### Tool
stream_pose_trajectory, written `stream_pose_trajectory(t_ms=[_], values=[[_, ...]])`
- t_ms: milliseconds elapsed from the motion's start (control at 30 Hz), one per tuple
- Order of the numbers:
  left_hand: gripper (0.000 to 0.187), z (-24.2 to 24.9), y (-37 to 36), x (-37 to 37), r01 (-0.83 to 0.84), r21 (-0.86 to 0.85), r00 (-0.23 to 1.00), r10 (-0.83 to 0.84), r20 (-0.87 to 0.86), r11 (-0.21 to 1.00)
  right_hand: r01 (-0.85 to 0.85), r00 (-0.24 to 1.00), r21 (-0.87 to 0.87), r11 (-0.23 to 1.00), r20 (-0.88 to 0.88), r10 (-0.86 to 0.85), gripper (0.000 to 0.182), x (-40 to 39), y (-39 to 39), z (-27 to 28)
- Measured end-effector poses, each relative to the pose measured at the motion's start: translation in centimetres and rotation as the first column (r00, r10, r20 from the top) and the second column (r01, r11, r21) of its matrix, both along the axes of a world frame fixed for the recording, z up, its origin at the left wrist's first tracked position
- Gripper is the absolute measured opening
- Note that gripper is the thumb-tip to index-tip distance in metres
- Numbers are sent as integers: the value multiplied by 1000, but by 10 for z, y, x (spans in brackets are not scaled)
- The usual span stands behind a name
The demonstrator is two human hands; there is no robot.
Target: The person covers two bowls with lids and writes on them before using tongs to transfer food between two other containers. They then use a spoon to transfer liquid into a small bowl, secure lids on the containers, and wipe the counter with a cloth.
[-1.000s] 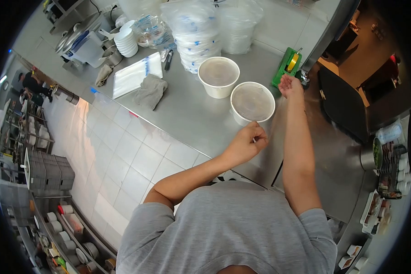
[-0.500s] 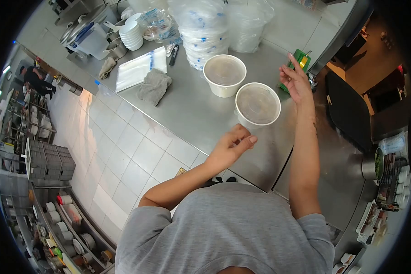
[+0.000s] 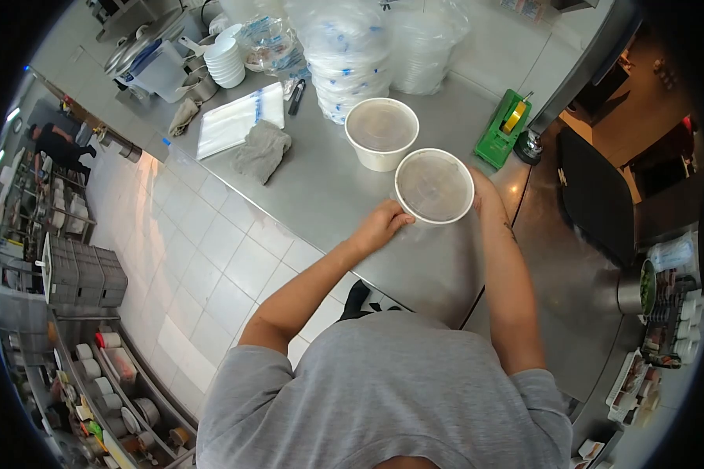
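Two white paper bowls with translucent lids stand on the steel counter [image 3: 321,184]. The nearer bowl [image 3: 435,187] is between my hands. My left hand [image 3: 381,223] grips its lower left side, thumb by the rim. Around the right side curls my right hand [image 3: 483,192], its fingers mostly hidden behind the bowl. Just behind and to the left, the other bowl [image 3: 381,129] is untouched by either hand. Beyond my right hand lies a green tape dispenser [image 3: 499,133] with yellow tape.
Plastic-wrapped stacks [image 3: 344,59] stand against the wall. A grey cloth [image 3: 264,152], white plastic bags [image 3: 238,117] and a black pen-like item [image 3: 296,97] lie at the left. A dark panel [image 3: 594,191] is at right. Far left, a person [image 3: 61,148] stands by shelves.
My right hand has come down from the tape dispenser to the nearer bowl's right side. My left hand has closed on its left side. The bowl has shifted slightly.
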State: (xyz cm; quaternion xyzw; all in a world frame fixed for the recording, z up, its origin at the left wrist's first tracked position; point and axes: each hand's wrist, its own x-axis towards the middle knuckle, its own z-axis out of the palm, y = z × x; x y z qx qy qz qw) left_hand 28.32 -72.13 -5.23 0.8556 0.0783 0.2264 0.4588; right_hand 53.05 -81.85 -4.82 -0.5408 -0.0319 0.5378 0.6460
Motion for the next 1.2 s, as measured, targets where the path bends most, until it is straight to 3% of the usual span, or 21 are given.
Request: stream_pose_trajectory(t_ms=[100, 200, 233, 300, 333, 400, 433, 500, 533, 600, 733, 833, 900, 967, 1000, 1033, 1100, 1200], values=[[28, -7, 18, 6, 43, 153, 998, -49, 41, 987, 104, 990, -23, 994, 94, -101, 29, -7, -1, -9], [24, -8, 32, 8, 61, 274, 998, -58, -19, 960, 18, 964, -96, 995, 266, 8, 31, -2, -13, -10], [22, -6, 36, 6, 62, 313, 997, -46, -58, 948, 22, 908, -139, 990, 417, 38, 33, 1, -17, -10], [24, -2, 32, -4, -55, 220, 977, 98, -189, 974, 49, 725, -225, 973, 678, 120, 40, 3, -27, -9], [29, 4, 27, -8, -116, 180, 954, 160, -253, 977, 48, 829, -50, 998, 559, -12, 44, -1, -30, -3], [45, 11, -7, -17, -232, -15, 969, 230, -91, 973, 134, 959, 282, 950, 205, -196, 54, -17, -44, 7], [53, 10, -25, -19, -273, -119, 962, 272, -20, 955, 155, 968, 273, 949, 149, -201, 56, -36, -44, 19], [67, 2, -55, -5, -333, -99, 943, 330, -49, 938, 204, 975, 252, 946, 36, -220, 62, -85, -37, 43], [75, 1, -59, 0, -358, -86, 933, 354, -57, 930, 162, 970, 213, 964, 143, -194, 65, -97, -37, 41], [78, -4, -36, 5, -211, -140, 976, 215, 15, 967, 99, 924, 126, 987, 357, -138, 71, -115, -36, 41], [75, -21, 20, 13, 62, -67, 997, -59, 40, 996, 182, 888, -114, 977, 445, -113, 83, -155, -42, 63], [55, 32, 70, -11, 215, -138, 909, -249, -333, 967, 192, 868, -169, 967, 488, -87, 80, -169, -40, 68], [34, 62, 125, -21, 369, -198, 720, -414, -557, 908, 218, 885, -187, 958, 452, -113, 73, -178, -35, 77], [19, 64, 185, -25, 190, -309, 830, -321, -457, 932, 267, 825, -102, 958, 538, -172, 68, -178, -26, 62], [18, 69, 211, -19, 32, -84, 874, -69, -480, 996, 286, 791, -60, 956, 578, -200, 66, -179, -19, 57], [17, 74, 238, -11, -138, 141, 876, 187, -445, 980, 368, 675, -74, 927, 707, -211, 64, -182, -9, 59], [18, 40, 304, 13, -405, 393, 875, 475, -96, 825, 524, 397, -64, 849, 900, -178, 59, -189, 11, 67], [25, 20, 343, 43, -536, 504, 724, 676, -138, 677, 543, -29, -118, 832, 987, 159, 57, -185, 29, 77]])
